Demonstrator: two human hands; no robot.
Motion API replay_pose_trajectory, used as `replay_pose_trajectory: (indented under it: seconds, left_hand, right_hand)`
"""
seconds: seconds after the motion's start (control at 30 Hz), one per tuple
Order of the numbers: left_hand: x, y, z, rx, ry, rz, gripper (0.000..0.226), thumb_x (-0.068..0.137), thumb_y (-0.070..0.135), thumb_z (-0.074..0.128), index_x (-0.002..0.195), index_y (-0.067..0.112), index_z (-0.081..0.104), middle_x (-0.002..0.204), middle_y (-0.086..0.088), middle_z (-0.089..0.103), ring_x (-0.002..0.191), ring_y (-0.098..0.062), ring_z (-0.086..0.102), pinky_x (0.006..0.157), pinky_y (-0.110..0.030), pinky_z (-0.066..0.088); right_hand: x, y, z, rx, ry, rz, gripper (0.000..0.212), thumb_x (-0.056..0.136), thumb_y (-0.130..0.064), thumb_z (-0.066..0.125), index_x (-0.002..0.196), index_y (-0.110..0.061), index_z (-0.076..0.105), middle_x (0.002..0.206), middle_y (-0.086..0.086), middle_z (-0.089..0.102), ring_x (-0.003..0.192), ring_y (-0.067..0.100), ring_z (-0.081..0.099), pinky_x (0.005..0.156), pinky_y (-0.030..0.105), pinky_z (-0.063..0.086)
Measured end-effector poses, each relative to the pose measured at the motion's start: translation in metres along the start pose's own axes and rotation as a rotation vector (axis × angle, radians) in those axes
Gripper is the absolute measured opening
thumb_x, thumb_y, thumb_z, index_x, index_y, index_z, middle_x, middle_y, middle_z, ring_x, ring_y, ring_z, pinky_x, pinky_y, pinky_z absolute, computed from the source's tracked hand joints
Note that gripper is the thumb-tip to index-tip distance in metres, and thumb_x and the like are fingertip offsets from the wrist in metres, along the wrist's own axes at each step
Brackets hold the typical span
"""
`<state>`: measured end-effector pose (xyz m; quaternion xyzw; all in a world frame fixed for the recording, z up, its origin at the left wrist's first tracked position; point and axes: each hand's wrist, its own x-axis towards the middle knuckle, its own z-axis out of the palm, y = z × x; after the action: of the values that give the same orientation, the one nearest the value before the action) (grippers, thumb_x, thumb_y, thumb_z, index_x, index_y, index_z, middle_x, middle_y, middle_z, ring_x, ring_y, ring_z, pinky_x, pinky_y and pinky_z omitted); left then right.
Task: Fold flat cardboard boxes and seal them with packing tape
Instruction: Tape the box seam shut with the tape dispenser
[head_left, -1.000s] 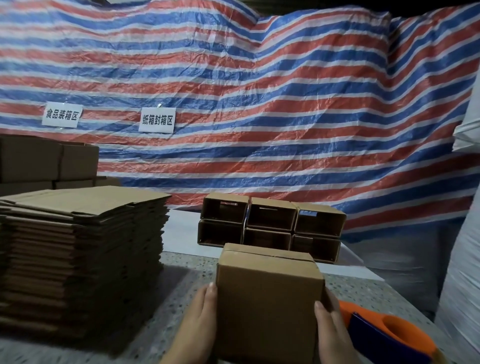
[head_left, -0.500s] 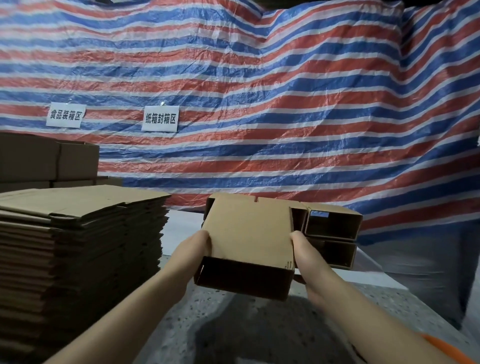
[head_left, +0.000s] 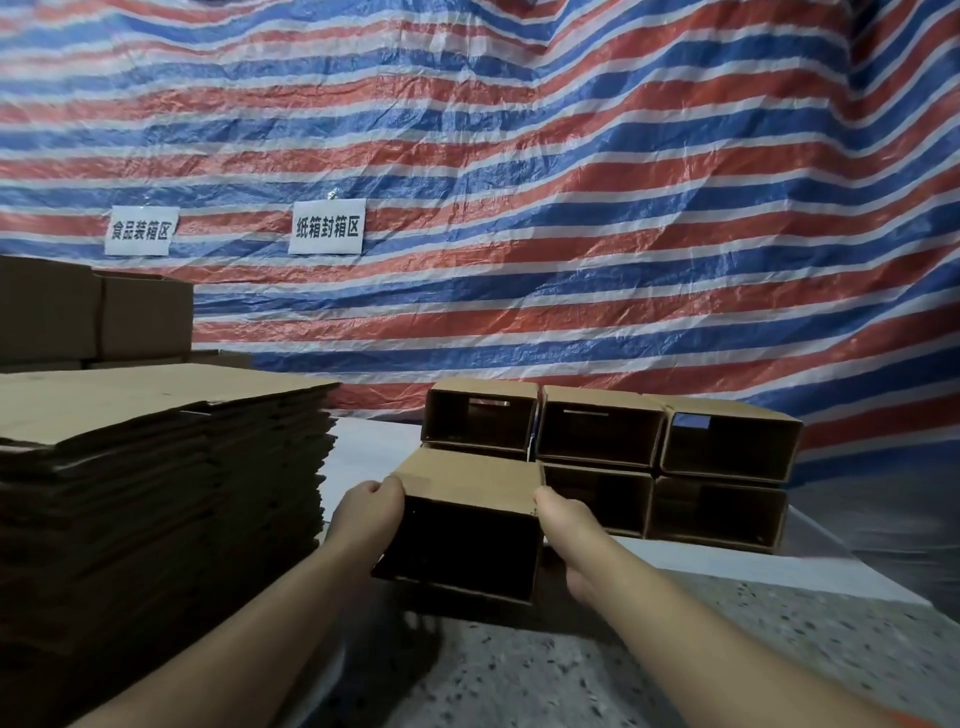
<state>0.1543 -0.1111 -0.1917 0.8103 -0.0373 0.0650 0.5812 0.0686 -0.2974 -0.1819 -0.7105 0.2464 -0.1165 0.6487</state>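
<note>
Box (head_left: 467, 514) at centre frame gripped by left hand (head_left: 371, 512) and right hand (head_left: 563, 525), fingers curled on its sides. Best slid level against the stacked boxes (head_left: 665, 447), open end forward, edges flush.

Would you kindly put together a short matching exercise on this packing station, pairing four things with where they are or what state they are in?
Things:
1. box being held
2. stack of flat cardboard
3. finished boxes
4. white signs

Places or states:
A. fixed to the striped tarp
B. piled high on the left of the table
C. stacked in two rows at the back, open ends facing the camera
D. between the left hand and right hand, open end toward the camera

Pairs: 1-D, 2-B, 3-C, 4-A
</note>
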Motion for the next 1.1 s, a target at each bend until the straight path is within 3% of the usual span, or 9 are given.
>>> replay_pose_trajectory:
  seconds: [0.07, 0.2, 0.3, 0.4, 0.57, 0.77, 0.83, 0.9, 1.1]
  left_hand:
    - [0.012, -0.009, 0.005, -0.008, -0.005, -0.017, 0.034, 0.097, 0.030, 0.035, 0.093, 0.009, 0.062, 0.092, -0.009, 0.062, 0.087, -0.025, 0.058, 0.067, -0.031, 0.039]
    - [0.025, -0.016, 0.013, 0.009, 0.011, -0.060, 0.040, 0.099, 0.030, 0.030, 0.114, 0.008, 0.061, 0.106, -0.013, 0.062, 0.100, -0.029, 0.057, 0.078, -0.034, 0.042]
    - [0.033, -0.016, 0.015, 0.023, 0.030, -0.096, 0.044, 0.101, 0.031, 0.029, 0.122, 0.006, 0.058, 0.117, -0.017, 0.061, 0.107, -0.033, 0.056, 0.086, -0.036, 0.042]
    - [0.038, -0.016, 0.018, 0.047, 0.027, -0.107, 0.045, 0.102, 0.031, 0.029, 0.126, 0.004, 0.056, 0.118, -0.016, 0.058, 0.105, -0.032, 0.054, 0.085, -0.034, 0.040]
    - [0.041, -0.016, 0.020, 0.080, -0.033, -0.087, 0.049, 0.106, 0.035, 0.024, 0.131, 0.005, 0.054, 0.126, -0.018, 0.059, 0.115, -0.033, 0.054, 0.101, -0.038, 0.042]
    - [0.032, -0.008, 0.018, 0.218, -0.022, -0.054, 0.059, 0.105, 0.044, 0.020, 0.142, 0.001, 0.039, 0.138, -0.020, 0.050, 0.125, -0.034, 0.049, 0.095, -0.036, 0.040]
    - [0.021, 0.000, 0.017, 0.235, 0.058, 0.006, 0.058, 0.104, 0.045, 0.025, 0.139, 0.000, 0.037, 0.136, -0.021, 0.051, 0.123, -0.036, 0.050, 0.089, -0.038, 0.040]
    - [0.005, 0.012, 0.015, 0.220, 0.118, 0.131, 0.052, 0.104, 0.040, 0.030, 0.136, -0.001, 0.040, 0.136, -0.021, 0.050, 0.123, -0.036, 0.050, 0.094, -0.040, 0.041]
    - [-0.059, 0.055, -0.005, 0.393, 0.126, 0.664, 0.037, 0.102, 0.027, 0.038, 0.134, 0.011, 0.044, 0.131, -0.006, 0.051, 0.120, -0.021, 0.046, 0.100, -0.031, 0.037]
  right_hand:
    - [0.013, 0.005, 0.006, -0.023, 0.005, 0.013, 0.055, 0.104, -0.034, 0.039, 0.153, -0.010, 0.034, 0.150, 0.010, 0.046, 0.136, 0.030, 0.042, 0.107, 0.039, 0.035]
    - [0.030, 0.012, 0.015, -0.030, -0.021, 0.005, 0.054, 0.104, -0.037, 0.037, 0.150, -0.010, 0.039, 0.143, 0.010, 0.051, 0.131, 0.029, 0.046, 0.105, 0.038, 0.039]
    - [0.039, 0.011, 0.018, -0.049, -0.047, -0.010, 0.059, 0.104, -0.039, 0.035, 0.155, -0.011, 0.032, 0.156, 0.011, 0.039, 0.144, 0.030, 0.035, 0.117, 0.042, 0.029]
    - [0.048, 0.011, 0.019, -0.070, -0.062, -0.009, 0.059, 0.105, -0.040, 0.033, 0.156, -0.011, 0.030, 0.160, 0.010, 0.034, 0.148, 0.029, 0.030, 0.117, 0.041, 0.026]
    - [0.054, 0.012, 0.020, -0.125, -0.073, -0.004, 0.060, 0.107, -0.044, 0.029, 0.157, -0.011, 0.029, 0.161, 0.009, 0.034, 0.147, 0.030, 0.030, 0.119, 0.042, 0.025]
    - [0.046, 0.005, 0.014, -0.181, -0.058, -0.003, 0.072, 0.105, -0.057, 0.023, 0.160, -0.010, 0.017, 0.165, 0.011, 0.024, 0.151, 0.030, 0.024, 0.121, 0.041, 0.022]
    - [0.041, 0.003, 0.012, -0.191, -0.040, -0.004, 0.073, 0.105, -0.058, 0.021, 0.160, -0.012, 0.015, 0.165, 0.011, 0.023, 0.151, 0.031, 0.024, 0.121, 0.043, 0.022]
    - [0.034, 0.000, 0.009, -0.207, 0.002, -0.016, 0.071, 0.106, -0.057, 0.022, 0.161, -0.012, 0.015, 0.165, 0.012, 0.022, 0.151, 0.033, 0.025, 0.121, 0.046, 0.022]
    - [-0.001, -0.016, -0.006, -0.318, 0.129, -0.150, 0.062, 0.108, -0.046, 0.025, 0.153, -0.004, 0.033, 0.154, 0.016, 0.041, 0.139, 0.034, 0.040, 0.112, 0.044, 0.033]
